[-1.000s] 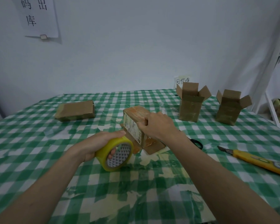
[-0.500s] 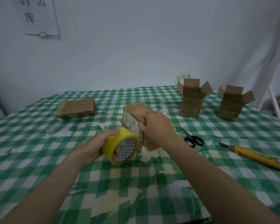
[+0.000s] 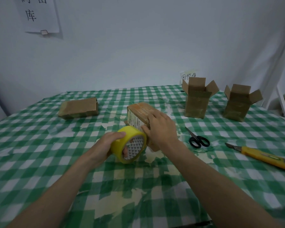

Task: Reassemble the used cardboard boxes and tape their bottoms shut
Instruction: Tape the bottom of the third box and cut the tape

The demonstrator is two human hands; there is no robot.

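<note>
At the centre of the frame, your left hand [image 3: 105, 143] grips the yellow roll of tape [image 3: 129, 143] while your right hand [image 3: 160, 129] holds the small brown cardboard box [image 3: 139, 112] on the green-checked desk [image 3: 39, 145].

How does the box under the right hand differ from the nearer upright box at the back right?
The box under the right hand lies turned over, flaps hidden beneath it; the upright box stands with top flaps open. The held box carries a printed label; the upright box shows none. The right hand grips one; nothing touches the other. Both are brown cardboard.
</note>
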